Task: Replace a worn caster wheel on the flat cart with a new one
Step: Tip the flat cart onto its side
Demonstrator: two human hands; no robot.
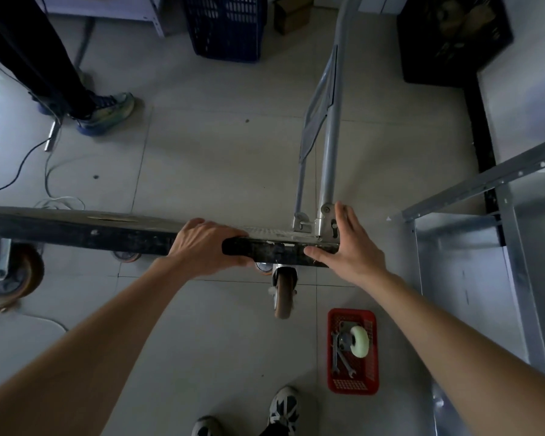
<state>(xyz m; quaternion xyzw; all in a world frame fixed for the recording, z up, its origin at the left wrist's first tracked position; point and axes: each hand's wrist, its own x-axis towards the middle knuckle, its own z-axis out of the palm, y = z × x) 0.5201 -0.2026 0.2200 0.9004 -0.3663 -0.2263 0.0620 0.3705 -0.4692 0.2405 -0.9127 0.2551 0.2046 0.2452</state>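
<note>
The flat cart stands tipped on its side, its black edge running across the view. My left hand grips that edge from above. My right hand lies flat, fingers spread, against the cart's corner beside the grey folded handle. A brown worn caster wheel sticks out toward me just below the edge, between my hands. Another brown caster shows at the far left. The new white caster wheel lies in a red basket on the floor, along with wrenches.
Another person's legs and shoes stand at the back left, with cables on the floor nearby. A blue crate and a black crate sit at the back. A metal shelf frame stands to the right. My shoes are near the basket.
</note>
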